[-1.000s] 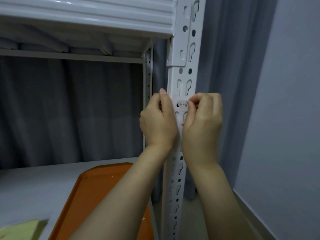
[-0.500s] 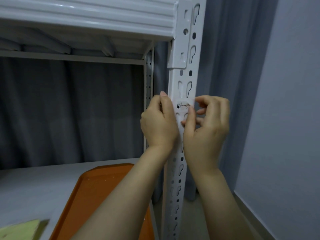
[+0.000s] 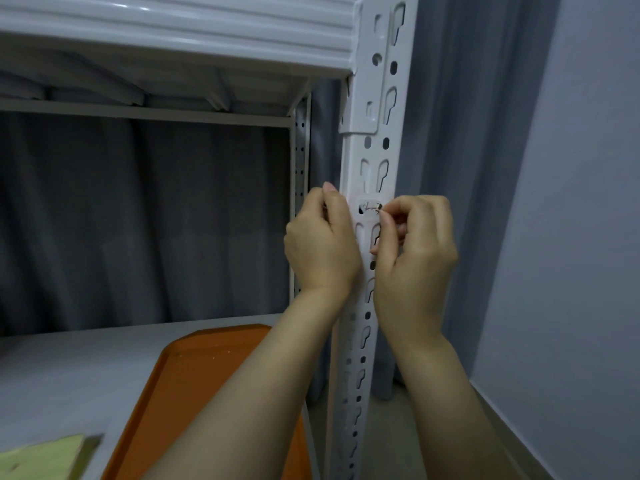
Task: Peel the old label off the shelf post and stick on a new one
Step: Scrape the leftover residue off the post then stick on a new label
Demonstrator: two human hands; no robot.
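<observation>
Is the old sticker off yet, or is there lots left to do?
Not yet. Done: nothing is finished; the old label is still stuck on the shelf post. In hand: the left hand holds the post while the right hand pinches at the label's right edge to lift it. Left: peel it off, then stick on a new one, which isn't in view.

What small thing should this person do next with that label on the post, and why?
Probably pull the pinched edge slowly leftward, off the metal. The old label lies mostly flat on the shelf post, the right hand pinches its right edge, and the left hand grips the post to steady it.
</observation>
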